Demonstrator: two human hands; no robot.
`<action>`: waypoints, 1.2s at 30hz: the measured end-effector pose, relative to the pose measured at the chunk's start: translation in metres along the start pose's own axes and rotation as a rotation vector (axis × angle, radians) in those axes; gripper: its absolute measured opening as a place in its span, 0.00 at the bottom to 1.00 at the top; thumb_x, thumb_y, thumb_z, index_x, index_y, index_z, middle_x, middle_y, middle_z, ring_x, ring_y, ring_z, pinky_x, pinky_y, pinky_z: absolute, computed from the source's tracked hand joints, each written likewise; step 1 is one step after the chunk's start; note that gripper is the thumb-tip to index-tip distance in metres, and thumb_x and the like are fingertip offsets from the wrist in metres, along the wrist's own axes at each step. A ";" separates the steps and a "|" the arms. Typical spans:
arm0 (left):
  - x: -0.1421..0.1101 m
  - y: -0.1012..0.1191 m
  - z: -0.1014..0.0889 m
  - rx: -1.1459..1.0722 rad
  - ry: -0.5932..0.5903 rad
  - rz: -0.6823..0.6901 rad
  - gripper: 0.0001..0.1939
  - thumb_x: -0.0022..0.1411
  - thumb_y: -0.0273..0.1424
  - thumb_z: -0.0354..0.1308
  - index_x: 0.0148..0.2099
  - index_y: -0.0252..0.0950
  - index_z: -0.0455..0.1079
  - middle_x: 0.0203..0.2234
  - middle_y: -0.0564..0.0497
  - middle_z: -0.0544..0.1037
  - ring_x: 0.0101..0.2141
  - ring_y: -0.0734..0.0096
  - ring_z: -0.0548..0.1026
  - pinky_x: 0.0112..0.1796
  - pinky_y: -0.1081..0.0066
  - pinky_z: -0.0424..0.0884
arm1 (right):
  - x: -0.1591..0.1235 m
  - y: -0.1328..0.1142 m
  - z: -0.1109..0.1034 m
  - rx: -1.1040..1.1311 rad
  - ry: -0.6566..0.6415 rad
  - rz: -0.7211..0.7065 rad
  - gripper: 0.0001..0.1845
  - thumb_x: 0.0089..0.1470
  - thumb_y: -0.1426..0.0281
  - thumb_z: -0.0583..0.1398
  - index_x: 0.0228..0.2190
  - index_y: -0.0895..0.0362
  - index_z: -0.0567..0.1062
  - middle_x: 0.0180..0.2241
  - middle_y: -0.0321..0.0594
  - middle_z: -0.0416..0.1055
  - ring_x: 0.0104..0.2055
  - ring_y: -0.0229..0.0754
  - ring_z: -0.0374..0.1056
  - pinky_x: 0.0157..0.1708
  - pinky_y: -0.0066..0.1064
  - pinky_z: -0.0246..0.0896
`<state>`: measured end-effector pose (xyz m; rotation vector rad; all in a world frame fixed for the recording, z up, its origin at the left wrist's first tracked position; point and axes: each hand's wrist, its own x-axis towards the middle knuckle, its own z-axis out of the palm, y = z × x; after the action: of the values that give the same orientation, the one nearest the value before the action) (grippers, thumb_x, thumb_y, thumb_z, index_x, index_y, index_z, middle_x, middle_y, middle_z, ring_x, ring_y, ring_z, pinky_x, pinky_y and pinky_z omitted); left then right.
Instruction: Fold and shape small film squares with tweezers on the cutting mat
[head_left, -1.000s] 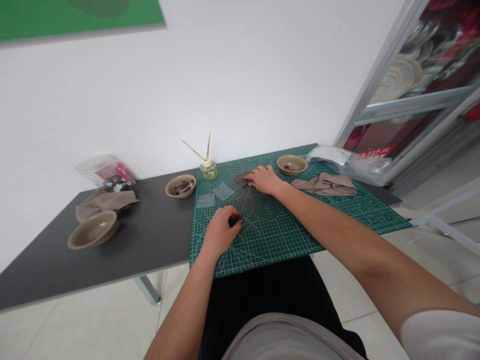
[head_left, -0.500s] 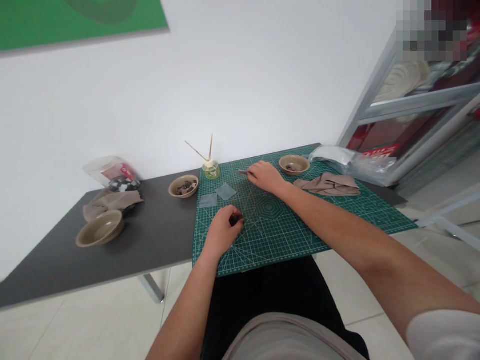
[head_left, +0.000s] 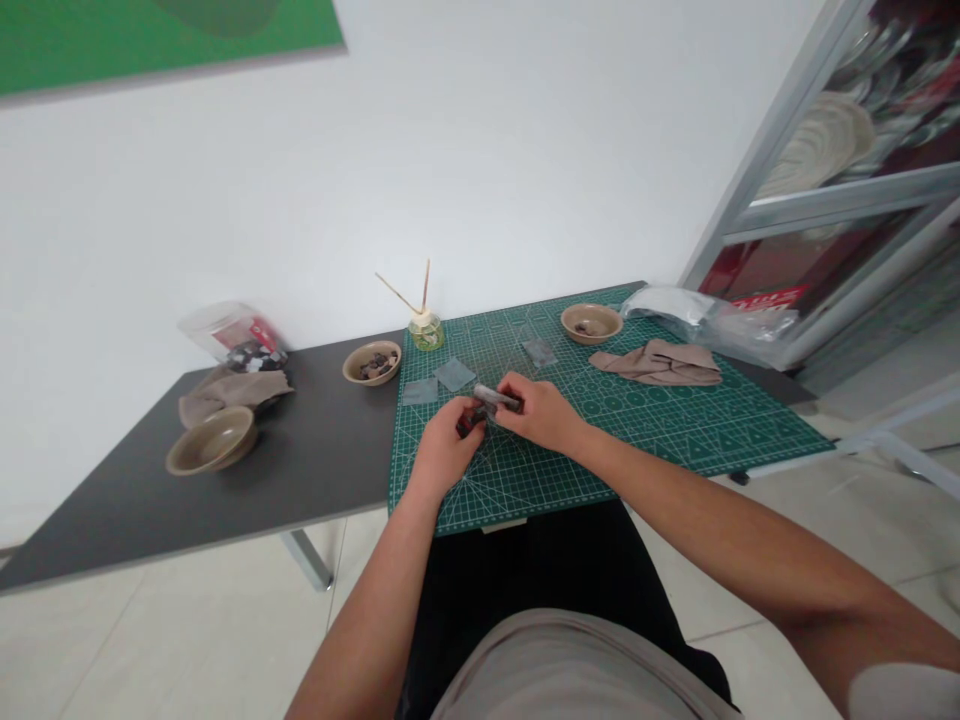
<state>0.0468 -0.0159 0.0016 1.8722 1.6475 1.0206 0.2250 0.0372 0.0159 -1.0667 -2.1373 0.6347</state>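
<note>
My left hand [head_left: 447, 440] is closed around a small dark object [head_left: 466, 424], mostly hidden by the fingers. My right hand [head_left: 544, 412] pinches a slim grey-white piece with a dark end [head_left: 495, 397], too small to name. Both hands meet above the green cutting mat [head_left: 615, 430], and the slim piece is beside the dark object; whether they touch I cannot tell. Beyond the hands lie small clear plastic bags: one flat bag [head_left: 420, 391], another [head_left: 454, 375] beside it, and a third [head_left: 538, 352] farther right.
A bowl of small dark and light pieces [head_left: 372, 363] and a reed diffuser [head_left: 426, 332] stand behind. At right are another bowl [head_left: 592, 323], a brown cloth [head_left: 660, 363] and plastic wrapping [head_left: 709, 318]. The grey table's left side holds a tilted bowl [head_left: 212, 442], cloth [head_left: 232, 392] and clear container [head_left: 238, 338].
My right hand has come back toward me and left with the slim piece, beside my left hand. The third plastic bag now shows where my right hand was.
</note>
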 end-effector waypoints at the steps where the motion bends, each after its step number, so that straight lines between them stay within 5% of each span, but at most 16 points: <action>1: 0.000 0.000 0.000 0.005 -0.006 0.002 0.10 0.58 0.27 0.56 0.44 0.38 0.71 0.32 0.53 0.75 0.32 0.71 0.71 0.35 0.70 0.66 | 0.000 0.000 0.002 0.008 -0.009 -0.001 0.05 0.50 0.69 0.60 0.32 0.55 0.71 0.23 0.29 0.66 0.24 0.34 0.61 0.28 0.26 0.49; 26: 0.003 -0.004 0.000 -0.059 0.070 -0.098 0.05 0.56 0.29 0.58 0.37 0.39 0.72 0.28 0.54 0.77 0.30 0.71 0.74 0.35 0.70 0.68 | 0.001 0.010 0.012 -0.057 0.082 -0.095 0.03 0.55 0.70 0.64 0.33 0.55 0.80 0.31 0.36 0.76 0.35 0.38 0.69 0.37 0.29 0.59; 30: 0.003 -0.005 0.000 -0.089 0.079 -0.129 0.05 0.56 0.29 0.59 0.36 0.39 0.72 0.27 0.55 0.77 0.29 0.71 0.74 0.34 0.71 0.68 | 0.000 0.006 0.010 -0.039 0.083 -0.112 0.07 0.57 0.70 0.63 0.37 0.53 0.81 0.31 0.36 0.75 0.35 0.38 0.70 0.37 0.29 0.62; 36: 0.002 -0.001 -0.001 -0.179 0.091 -0.131 0.06 0.55 0.32 0.59 0.37 0.38 0.73 0.28 0.54 0.77 0.30 0.71 0.74 0.34 0.71 0.69 | -0.003 0.003 0.015 -0.002 0.171 -0.271 0.20 0.55 0.79 0.59 0.46 0.50 0.79 0.46 0.39 0.77 0.48 0.41 0.71 0.50 0.37 0.64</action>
<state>0.0450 -0.0135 0.0022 1.6035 1.6463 1.1710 0.2166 0.0349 0.0028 -0.7824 -2.0830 0.3984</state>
